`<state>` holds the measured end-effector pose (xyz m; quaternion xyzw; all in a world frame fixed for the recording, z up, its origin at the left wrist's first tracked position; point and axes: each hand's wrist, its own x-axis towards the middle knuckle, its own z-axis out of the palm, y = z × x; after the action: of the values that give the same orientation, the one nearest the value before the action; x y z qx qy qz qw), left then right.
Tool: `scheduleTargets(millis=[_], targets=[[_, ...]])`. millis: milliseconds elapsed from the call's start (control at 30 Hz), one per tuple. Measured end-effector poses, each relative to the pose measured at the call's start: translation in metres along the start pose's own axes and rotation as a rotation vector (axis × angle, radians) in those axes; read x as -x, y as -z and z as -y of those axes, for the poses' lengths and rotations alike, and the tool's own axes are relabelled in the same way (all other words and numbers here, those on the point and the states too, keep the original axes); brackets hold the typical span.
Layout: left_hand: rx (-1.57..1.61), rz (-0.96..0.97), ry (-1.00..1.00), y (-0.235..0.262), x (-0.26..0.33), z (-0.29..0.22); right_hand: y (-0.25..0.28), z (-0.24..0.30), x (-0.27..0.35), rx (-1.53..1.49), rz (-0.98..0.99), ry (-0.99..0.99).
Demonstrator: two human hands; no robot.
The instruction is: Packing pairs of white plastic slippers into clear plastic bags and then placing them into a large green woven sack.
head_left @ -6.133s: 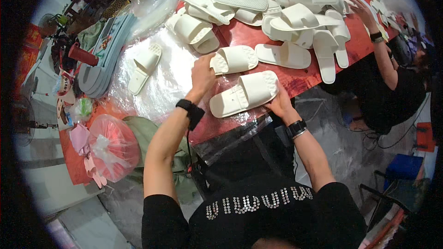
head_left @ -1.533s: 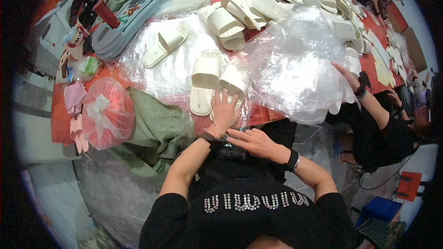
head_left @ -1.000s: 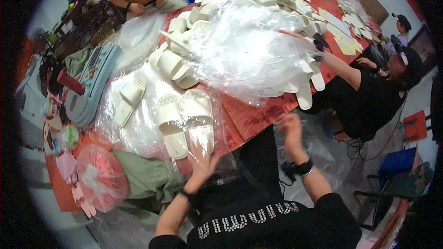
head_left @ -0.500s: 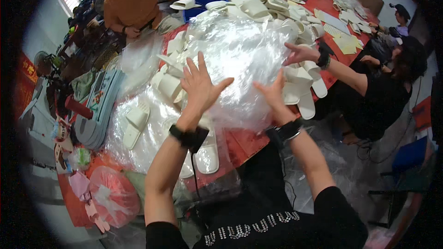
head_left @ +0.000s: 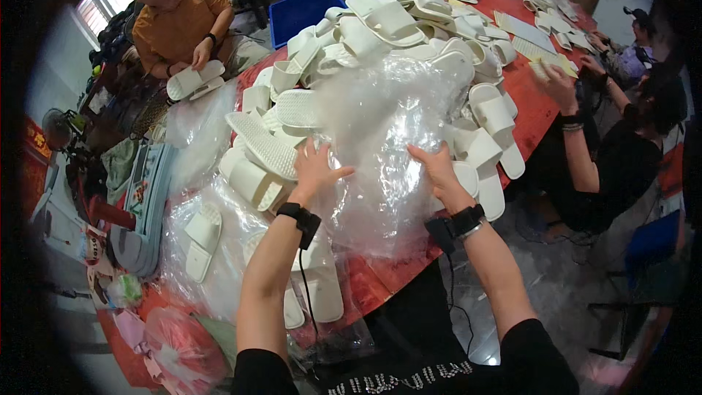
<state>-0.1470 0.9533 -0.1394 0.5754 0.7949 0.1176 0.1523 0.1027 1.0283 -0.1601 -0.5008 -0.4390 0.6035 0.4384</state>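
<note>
In front of me a crumpled stack of clear plastic bags [head_left: 380,197] lies against a heap of cream slide slippers [head_left: 387,18]. My left hand [head_left: 314,173] is at the left edge of the plastic, fingers spread and thumb pointing across it. At the right edge rests my right hand [head_left: 440,175], thumb and fingers apart. Neither hand is closed round anything; whether the palms press on the plastic is hard to tell. A textured slipper sole [head_left: 263,145] is just beyond my left fingers. A single cream slipper [head_left: 202,241] lies on plastic sheeting to the left.
The red-covered table [head_left: 369,285] carries everything. Grey slippers [head_left: 142,241] are stacked at left, near a red-tinted plastic bag [head_left: 183,355]. A blue crate [head_left: 303,13] stands beyond. Across, a person in orange [head_left: 183,22] handles a slipper; at right another holds yellowish paper [head_left: 556,62].
My hands have drawn nearer and lower with the plastic, uncovering more slippers. The right-hand co-worker's hand has left the plastic for the papers. The person in orange has brought a slipper close.
</note>
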Motion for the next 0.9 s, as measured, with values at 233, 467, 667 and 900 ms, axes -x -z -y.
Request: scheduleTargets(millis=[233, 467, 667, 900], targets=[[1.000, -0.212, 0.044, -0.056, -0.018, 0.028, -0.027, 0.019, 0.045, -0.289, 0.123, 0.029], [1.141, 0.021, 0.025, -0.060, -0.004, 0.018, -0.037, 0.032, 0.061, -0.130, 0.285, 0.253], [1.455, 0.112, -0.026, -0.064, -0.011, 0.015, -0.038, 0.025, 0.064, 0.272, 0.136, 0.503], [1.542, 0.312, 0.134, -0.054, 0.007, 0.021, -0.030, 0.023, 0.070, 0.472, 0.080, 0.121]])
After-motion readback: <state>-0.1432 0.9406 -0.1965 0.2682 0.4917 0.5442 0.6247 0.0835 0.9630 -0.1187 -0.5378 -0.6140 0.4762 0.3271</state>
